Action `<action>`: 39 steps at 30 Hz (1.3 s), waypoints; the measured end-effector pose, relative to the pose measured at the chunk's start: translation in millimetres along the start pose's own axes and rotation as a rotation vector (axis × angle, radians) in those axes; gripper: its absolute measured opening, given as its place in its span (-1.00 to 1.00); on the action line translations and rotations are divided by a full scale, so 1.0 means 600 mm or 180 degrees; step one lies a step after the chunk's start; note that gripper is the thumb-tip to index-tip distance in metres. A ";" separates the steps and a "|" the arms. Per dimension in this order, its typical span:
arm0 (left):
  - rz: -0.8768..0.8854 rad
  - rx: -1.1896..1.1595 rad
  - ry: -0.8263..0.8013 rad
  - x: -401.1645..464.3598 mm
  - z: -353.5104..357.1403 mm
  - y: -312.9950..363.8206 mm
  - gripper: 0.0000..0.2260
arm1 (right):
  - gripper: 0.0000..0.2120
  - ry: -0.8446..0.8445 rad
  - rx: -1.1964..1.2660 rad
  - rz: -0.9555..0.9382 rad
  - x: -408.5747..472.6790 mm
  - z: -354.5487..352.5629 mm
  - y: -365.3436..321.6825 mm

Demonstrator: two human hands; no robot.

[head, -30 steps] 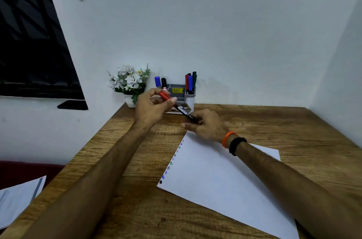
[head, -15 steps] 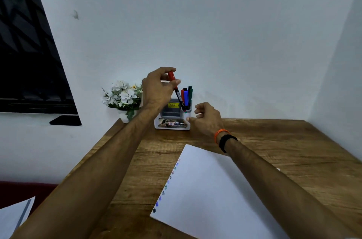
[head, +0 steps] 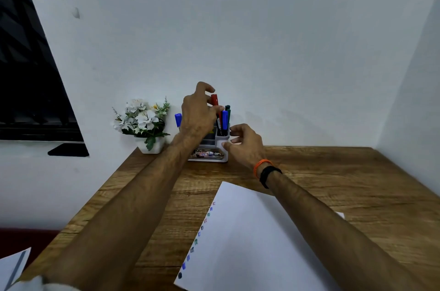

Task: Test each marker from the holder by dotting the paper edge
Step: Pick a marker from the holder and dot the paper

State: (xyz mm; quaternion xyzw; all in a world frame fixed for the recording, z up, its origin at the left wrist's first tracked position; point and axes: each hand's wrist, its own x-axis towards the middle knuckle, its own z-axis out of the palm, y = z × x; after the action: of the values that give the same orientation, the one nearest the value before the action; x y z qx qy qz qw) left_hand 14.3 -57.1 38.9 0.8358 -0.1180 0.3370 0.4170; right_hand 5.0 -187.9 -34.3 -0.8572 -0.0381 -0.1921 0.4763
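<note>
My left hand pinches a red-capped marker that stands upright in the right cup of the white and grey holder, beside blue and green markers. My right hand curls loosely round the holder's right side, fingertips touching its wall. A blue marker stands at the holder's left end. The white paper lies on the wooden desk, with a row of coloured dots along its left edge.
A white pot of artificial flowers stands left of the holder against the wall. A dark window fills the left. Another sheet of paper lies low at the far left, off the desk.
My left hand carried the red-capped marker from above the paper up to the holder and lowered it into the right cup. My right hand let go of it and reached to the holder's side.
</note>
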 end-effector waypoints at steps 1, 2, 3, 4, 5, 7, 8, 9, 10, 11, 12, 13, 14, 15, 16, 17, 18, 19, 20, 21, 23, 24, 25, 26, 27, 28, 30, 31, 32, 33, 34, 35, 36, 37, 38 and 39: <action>-0.0017 0.0061 -0.0032 0.000 0.004 -0.003 -0.63 | -0.51 0.0006 -0.0003 0.0000 0.000 0.000 0.001; -0.0037 0.0094 -0.0052 0.000 0.007 -0.007 -0.64 | -0.51 0.0008 -0.0003 0.0002 0.000 0.001 0.001; -0.0055 0.0093 -0.0054 0.002 0.007 -0.009 -0.66 | -0.51 0.0006 -0.0001 0.0005 0.000 0.001 0.002; -0.0046 0.0084 -0.0036 0.004 0.008 -0.010 -0.67 | -0.51 0.0001 0.0002 0.0010 0.000 0.002 0.002; -0.0009 0.0094 -0.0014 0.007 0.007 -0.011 -0.70 | -0.51 -0.0004 0.0010 0.0018 0.000 0.002 0.003; 0.0067 0.0149 -0.0093 0.005 0.008 -0.015 -0.76 | -0.52 -0.0011 0.0023 0.0032 -0.001 0.002 0.003; 0.0078 0.0188 -0.0221 -0.001 0.011 -0.020 -0.79 | -0.52 -0.0014 0.0031 0.0043 -0.002 0.003 0.004; 0.0080 0.0235 -0.0366 -0.010 0.014 -0.028 -0.81 | -0.53 -0.0019 0.0047 0.0061 -0.003 0.004 0.005; 0.0075 0.0255 -0.0463 -0.020 0.018 -0.038 -0.81 | -0.53 -0.0034 0.0069 0.0084 -0.005 0.005 0.004; 0.0048 0.0276 -0.0493 -0.031 0.019 -0.050 -0.81 | -0.53 -0.0064 0.0093 0.0113 -0.008 0.008 0.003; 0.0039 0.0288 -0.0495 -0.039 0.017 -0.059 -0.80 | -0.53 -0.0077 0.0112 0.0133 -0.010 0.011 0.002; 0.0053 0.0310 -0.0532 -0.040 0.013 -0.064 -0.78 | -0.52 -0.0060 0.0118 0.0137 -0.011 0.013 0.002; 0.0073 0.0317 -0.0573 -0.040 0.009 -0.066 -0.76 | -0.52 -0.0041 0.0104 0.0128 -0.012 0.014 0.001; 0.0068 0.0313 -0.0596 -0.037 0.006 -0.065 -0.75 | -0.52 -0.0034 0.0089 0.0121 -0.012 0.014 0.001; 0.0063 0.0301 -0.0613 -0.033 0.001 -0.063 -0.75 | -0.51 -0.0041 0.0092 0.0115 -0.012 0.013 0.000; 0.0046 0.0307 -0.0636 -0.030 -0.003 -0.060 -0.74 | -0.51 -0.0059 0.0098 0.0117 -0.011 0.013 -0.001; 0.0031 0.0331 -0.0666 -0.029 -0.005 -0.059 -0.72 | -0.50 -0.0074 0.0088 0.0116 -0.010 0.012 -0.001; 0.0019 0.0348 -0.0710 -0.030 -0.006 -0.058 -0.70 | -0.50 -0.0080 0.0065 0.0117 -0.010 0.012 -0.002; 0.0005 0.0338 -0.0759 -0.031 -0.006 -0.060 -0.68 | -0.49 -0.0081 0.0044 0.0117 -0.010 0.012 -0.002; -0.0023 0.0313 -0.0802 -0.033 -0.005 -0.061 -0.66 | -0.48 -0.0085 0.0023 0.0113 -0.011 0.012 -0.002; -0.0088 0.0245 -0.0833 -0.037 -0.006 -0.061 -0.62 | -0.47 -0.0127 -0.0025 0.0083 -0.011 0.012 -0.004; -0.0114 0.0225 -0.0833 -0.039 -0.008 -0.058 -0.60 | -0.46 -0.0157 -0.0050 0.0072 -0.012 0.011 -0.006; -0.0138 0.0216 -0.0834 -0.041 -0.009 -0.055 -0.57 | -0.46 -0.0185 -0.0079 0.0064 -0.012 0.009 -0.007; -0.0152 0.0210 -0.0826 -0.044 -0.011 -0.051 -0.53 | -0.46 -0.0205 -0.0111 0.0054 -0.013 0.007 -0.009; -0.0155 0.0221 -0.0806 -0.046 -0.012 -0.048 -0.50 | -0.46 -0.0225 -0.0144 0.0047 -0.013 0.005 -0.011; -0.0150 0.0250 -0.0779 -0.050 -0.014 -0.045 -0.48 | -0.46 -0.0241 -0.0169 0.0042 -0.015 0.002 -0.013; -0.0170 0.0300 -0.0704 -0.059 -0.018 -0.045 -0.44 | -0.45 -0.0263 -0.0210 0.0033 -0.020 -0.002 -0.018; -0.0186 0.0303 -0.0664 -0.065 -0.020 -0.045 -0.44 | -0.45 -0.0262 -0.0230 0.0030 -0.024 -0.005 -0.021; -0.0194 0.0316 -0.0633 -0.072 -0.024 -0.043 -0.47 | -0.45 -0.0263 -0.0252 0.0024 -0.029 -0.008 -0.024; -0.0172 0.0345 -0.0616 -0.081 -0.028 -0.039 -0.50 | -0.46 -0.0264 -0.0266 0.0002 -0.037 -0.012 -0.027; -0.0137 0.0371 -0.0624 -0.091 -0.032 -0.035 -0.55 | -0.47 -0.0264 -0.0291 -0.0032 -0.046 -0.017 -0.031; -0.0105 0.0374 -0.0669 -0.100 -0.036 -0.031 -0.59 | -0.48 -0.0257 -0.0321 -0.0085 -0.055 -0.022 -0.033; -0.0087 0.0382 -0.0762 -0.113 -0.041 -0.027 -0.60 | -0.49 -0.0257 -0.0365 -0.0133 -0.068 -0.028 -0.035; -0.0076 0.0408 -0.0900 -0.124 -0.045 -0.025 -0.61 | -0.49 -0.0281 -0.0429 -0.0184 -0.080 -0.035 -0.036; -0.0040 0.0434 -0.1053 -0.138 -0.050 -0.023 -0.61 | -0.48 -0.0333 -0.0526 -0.0201 -0.095 -0.043 -0.036; 0.0017 0.0447 -0.1198 -0.152 -0.053 -0.023 -0.62 | -0.47 -0.0398 -0.0635 -0.0221 -0.109 -0.051 -0.036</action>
State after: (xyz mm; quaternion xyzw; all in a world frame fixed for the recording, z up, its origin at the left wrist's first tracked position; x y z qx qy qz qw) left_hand -61.6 -31.1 -16.3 0.9108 -0.1723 0.1833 0.3273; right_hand -69.7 -194.1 -26.4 -0.9088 -0.0781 -0.1575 0.3785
